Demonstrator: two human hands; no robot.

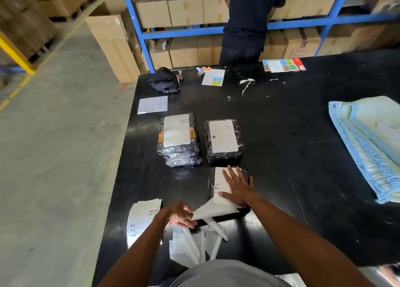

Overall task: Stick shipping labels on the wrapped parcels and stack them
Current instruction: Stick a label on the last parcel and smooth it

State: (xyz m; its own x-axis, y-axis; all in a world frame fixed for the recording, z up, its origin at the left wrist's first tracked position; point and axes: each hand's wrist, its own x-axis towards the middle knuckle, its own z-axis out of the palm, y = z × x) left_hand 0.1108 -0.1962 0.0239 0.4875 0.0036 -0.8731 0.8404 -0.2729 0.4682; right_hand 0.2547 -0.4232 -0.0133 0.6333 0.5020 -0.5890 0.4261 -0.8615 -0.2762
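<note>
Pressing my right hand (237,187) flat, fingers spread and gripping nothing, I hold a shipping label (220,185) on the nearest wrapped parcel (244,176) at the black surface (292,156). My left hand (178,214) pinches the peeled backing paper (213,212), fingers closed on it. Beyond sit a labelled parcel (224,140) and a stack of labelled parcels (178,139); spare labels (142,219) lie at the left edge.

Both forearms are bare to the near frame edge; no sleeves, gloves, watch or rings are visible. The left hand (179,215) and right hand (237,188) are uncovered. A grey garment (227,273) covers the torso at near centre.
</note>
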